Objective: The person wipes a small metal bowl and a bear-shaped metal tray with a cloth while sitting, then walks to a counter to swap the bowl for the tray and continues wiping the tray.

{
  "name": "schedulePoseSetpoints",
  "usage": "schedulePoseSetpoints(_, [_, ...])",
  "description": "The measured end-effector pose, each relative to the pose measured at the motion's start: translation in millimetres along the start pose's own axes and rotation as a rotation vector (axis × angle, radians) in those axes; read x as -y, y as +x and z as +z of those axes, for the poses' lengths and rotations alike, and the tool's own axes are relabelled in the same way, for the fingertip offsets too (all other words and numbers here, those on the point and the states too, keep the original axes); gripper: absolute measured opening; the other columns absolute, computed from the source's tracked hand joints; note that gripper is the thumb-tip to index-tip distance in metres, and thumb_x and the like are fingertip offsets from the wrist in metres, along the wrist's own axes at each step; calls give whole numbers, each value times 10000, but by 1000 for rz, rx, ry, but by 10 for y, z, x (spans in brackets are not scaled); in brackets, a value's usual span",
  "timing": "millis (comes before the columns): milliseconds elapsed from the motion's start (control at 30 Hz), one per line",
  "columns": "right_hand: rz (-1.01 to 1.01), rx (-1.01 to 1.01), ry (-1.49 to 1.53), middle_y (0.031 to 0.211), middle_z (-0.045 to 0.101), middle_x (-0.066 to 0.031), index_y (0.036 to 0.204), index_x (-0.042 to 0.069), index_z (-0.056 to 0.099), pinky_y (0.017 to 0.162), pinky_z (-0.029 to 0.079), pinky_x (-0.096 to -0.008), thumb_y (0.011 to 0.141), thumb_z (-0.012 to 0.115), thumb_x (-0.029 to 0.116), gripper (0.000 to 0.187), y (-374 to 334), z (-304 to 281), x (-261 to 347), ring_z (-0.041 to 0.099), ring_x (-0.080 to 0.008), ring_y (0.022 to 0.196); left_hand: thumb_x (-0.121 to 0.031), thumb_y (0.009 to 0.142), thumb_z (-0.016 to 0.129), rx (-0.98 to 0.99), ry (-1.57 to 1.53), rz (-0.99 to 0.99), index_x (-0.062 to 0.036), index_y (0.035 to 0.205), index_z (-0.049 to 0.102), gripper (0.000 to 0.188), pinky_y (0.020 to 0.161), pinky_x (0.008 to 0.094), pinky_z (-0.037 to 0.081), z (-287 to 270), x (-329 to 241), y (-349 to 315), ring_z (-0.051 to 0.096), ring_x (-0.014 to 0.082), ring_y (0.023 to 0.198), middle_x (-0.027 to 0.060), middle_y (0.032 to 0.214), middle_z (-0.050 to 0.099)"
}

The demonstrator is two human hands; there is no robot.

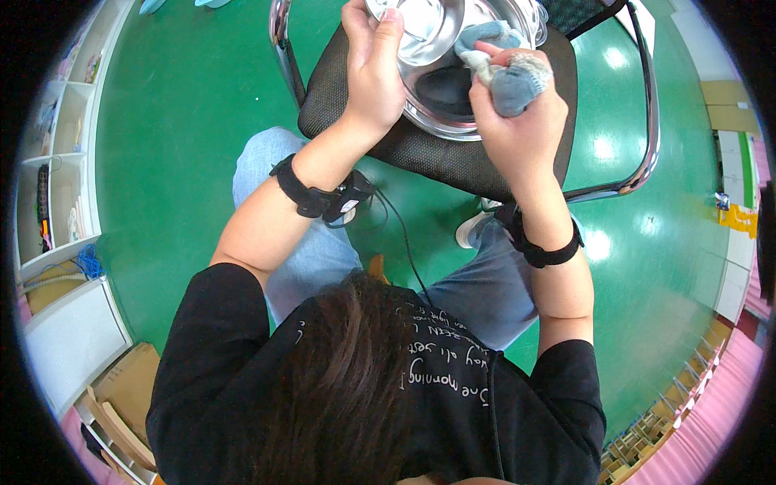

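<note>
My left hand (376,81) is closed round the rim of a shiny steel bowl (437,44), the thumb pressed over its edge. In my right hand (525,133) a bunched cloth (517,87), pale blue, grey and off-white, is gripped; part of it reaches toward the bowl. Beneath both hands a wide round steel basin (440,128) rests on the black mesh seat of a chair (444,166). A dark patch shows inside the basin; whether it is water or a reflection, I cannot tell. The upper frame edge cuts off part of the bowl.
Chrome chair arms (651,121) curve on either side of the seat. A black cable (404,234) hangs from the strap on my left wrist between my knees. White shelves (69,121) line the left side, with a cardboard box (129,388) below. The floor (186,105) is green.
</note>
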State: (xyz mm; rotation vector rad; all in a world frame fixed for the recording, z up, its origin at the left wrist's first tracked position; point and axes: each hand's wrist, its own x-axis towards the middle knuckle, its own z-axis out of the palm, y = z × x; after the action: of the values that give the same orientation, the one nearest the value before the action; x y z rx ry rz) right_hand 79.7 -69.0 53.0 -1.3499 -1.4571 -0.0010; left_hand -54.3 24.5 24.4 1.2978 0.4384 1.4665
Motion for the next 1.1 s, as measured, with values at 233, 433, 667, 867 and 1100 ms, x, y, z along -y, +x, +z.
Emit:
schedulePoseSetpoints(233, [-101,161,-1,1018,675,-83,1003,79,568,746,531,-343,685,700,62,345,-69,82,86,661,-290,904,-187,1011,345,-2,87,45,-1,1259,384,313,985,295,333,13,-24,1,449,183,1119,115,1214,482])
schedulePoseSetpoints(433, [-156,270,119,1078,671,-98,967,66,552,785,531,-351,654,704,20,351,-84,95,140,648,-281,997,-185,1003,356,-11,67,-41,-13,1250,397,303,956,292,357,45,-49,-40,473,176,1075,104,1183,501])
schedulePoseSetpoints(667, [-199,368,175,1035,683,-98,950,63,555,777,533,-345,661,702,25,327,-39,52,87,660,-281,951,-192,1007,349,-31,105,-72,-18,1256,393,306,936,289,376,44,-100,-36,484,171,1056,102,1171,506])
schedulePoseSetpoints(867, [-154,497,236,995,686,-74,941,67,560,763,530,-341,667,693,29,307,36,-68,100,660,-292,899,-186,1010,346,-13,150,-88,-10,1266,383,313,970,282,345,-2,-103,3,455,170,1108,107,1208,484])
schedulePoseSetpoints(1100, [-143,632,190,897,671,-113,891,33,543,760,515,-322,629,625,-91,301,113,-174,140,679,-256,904,-177,1009,351,32,71,-27,0,1276,369,321,1007,285,313,-51,-52,45,430,179,1149,112,1231,466])
